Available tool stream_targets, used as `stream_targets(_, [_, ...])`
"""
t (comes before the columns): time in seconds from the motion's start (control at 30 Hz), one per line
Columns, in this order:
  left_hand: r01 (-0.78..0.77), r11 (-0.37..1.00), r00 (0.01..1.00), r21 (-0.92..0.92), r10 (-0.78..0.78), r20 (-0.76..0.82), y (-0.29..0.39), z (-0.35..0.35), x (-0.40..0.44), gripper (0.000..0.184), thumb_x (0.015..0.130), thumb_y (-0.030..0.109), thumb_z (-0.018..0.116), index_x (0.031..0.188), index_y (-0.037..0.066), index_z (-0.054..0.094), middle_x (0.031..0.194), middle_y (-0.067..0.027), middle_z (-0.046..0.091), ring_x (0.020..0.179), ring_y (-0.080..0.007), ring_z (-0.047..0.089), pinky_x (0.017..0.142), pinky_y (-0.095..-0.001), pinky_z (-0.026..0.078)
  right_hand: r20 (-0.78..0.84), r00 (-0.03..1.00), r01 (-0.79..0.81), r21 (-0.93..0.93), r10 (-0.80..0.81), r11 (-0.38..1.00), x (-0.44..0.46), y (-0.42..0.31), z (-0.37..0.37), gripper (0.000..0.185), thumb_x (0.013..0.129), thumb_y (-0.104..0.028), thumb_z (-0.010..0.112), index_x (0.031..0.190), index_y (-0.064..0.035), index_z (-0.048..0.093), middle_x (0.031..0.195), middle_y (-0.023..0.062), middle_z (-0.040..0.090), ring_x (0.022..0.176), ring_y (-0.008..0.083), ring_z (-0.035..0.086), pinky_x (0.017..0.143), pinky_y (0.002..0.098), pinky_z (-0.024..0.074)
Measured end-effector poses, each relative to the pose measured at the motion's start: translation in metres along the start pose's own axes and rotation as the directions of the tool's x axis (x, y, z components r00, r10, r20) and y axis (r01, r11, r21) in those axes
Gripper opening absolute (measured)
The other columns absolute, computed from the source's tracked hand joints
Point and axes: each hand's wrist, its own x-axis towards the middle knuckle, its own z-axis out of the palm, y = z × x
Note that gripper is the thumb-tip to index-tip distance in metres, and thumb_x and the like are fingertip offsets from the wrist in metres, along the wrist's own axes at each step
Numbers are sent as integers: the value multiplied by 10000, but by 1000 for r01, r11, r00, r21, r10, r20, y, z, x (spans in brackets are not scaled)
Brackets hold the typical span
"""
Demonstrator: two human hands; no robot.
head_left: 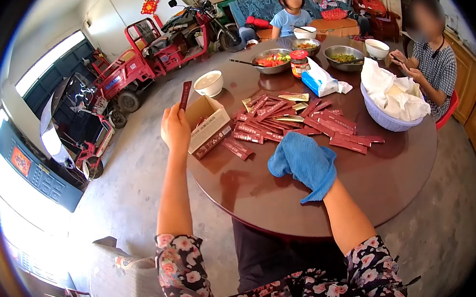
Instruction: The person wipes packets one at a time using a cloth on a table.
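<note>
My left hand is closed on a dark red stick packet, which stands upright above its fingers. Just right of it, an open cardboard box on the round table has red packets inside. A blue cloth covers my right hand; the fingers are hidden beneath it, close to the tabletop. Between and beyond my hands lies a loose pile of red stick packets, a few showing gold sides. Two packets lie beside the box.
Beyond the pile are a white bowl, metal dishes of food, a red-lidded jar, a tissue pack and a cloth-lined basket. Two people sit across the table. A red three-wheeler stands at left.
</note>
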Motion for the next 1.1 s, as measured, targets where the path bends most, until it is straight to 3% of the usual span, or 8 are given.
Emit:
stream_targets(0.13, [-44,980,995,195,25,99,-11,10,-7,264,850,117,554,1101,83,629,1035,-127,598,969,-321,556,817,-414,467,92,989,-122,76,114,990,1,1,-1,97,854,-103,517,852,-29,580,748,108,611,652,214,611,579,320,487])
stream_targets(0.23, [-336,942,940,-13,337,58,16,13,-33,313,778,34,596,1087,70,623,1069,-115,594,992,-309,541,862,-407,458,110,976,-206,209,186,956,-1,6,5,101,856,-108,514,858,-32,581,742,97,608,641,201,606,571,315,482])
stream_targets(0.33, [-439,887,856,-141,461,234,28,30,-70,208,782,30,538,952,61,654,1016,-86,614,967,-298,558,846,-389,465,69,979,-197,111,190,974,-3,6,8,111,862,-110,507,837,-32,583,733,80,602,629,179,597,571,312,478])
stream_targets(0.4, [-412,897,796,-160,440,416,26,42,-87,215,785,19,553,968,75,653,1039,-80,613,978,-300,563,857,-398,469,-23,999,-23,-36,23,999,0,11,10,105,845,-110,525,809,-34,589,730,82,599,638,198,599,581,325,478])
stream_targets(0.53, [-430,898,804,-94,428,412,14,62,-105,234,789,23,558,992,76,659,1049,-80,615,980,-295,567,854,-392,471,90,967,-252,191,239,949,3,11,11,93,820,-105,546,793,-30,593,743,107,603,668,250,607,601,345,481])
stream_targets(0.6, [-416,906,821,-73,409,398,10,67,-110,228,790,54,557,984,104,667,1059,-59,608,996,-284,565,863,-375,469,139,976,-154,-87,165,984,5,7,5,86,800,-104,563,800,-25,597,757,127,605,692,286,608,609,355,483])
stream_targets(1.03, [-157,968,907,-198,221,360,55,79,-126,97,795,104,641,876,72,599,922,-97,614,902,-297,573,796,-407,459,-148,989,39,61,-29,997,4,-15,-11,88,795,-113,580,787,-25,587,768,131,615,685,290,612,618,381,487])
stream_targets(1.1, [-155,966,914,-205,219,340,62,78,-128,114,791,108,647,890,70,606,930,-104,610,905,-304,571,798,-413,459,-96,977,-160,248,189,955,4,-23,-15,95,782,-120,590,780,-25,582,752,133,606,682,298,605,615,378,482])
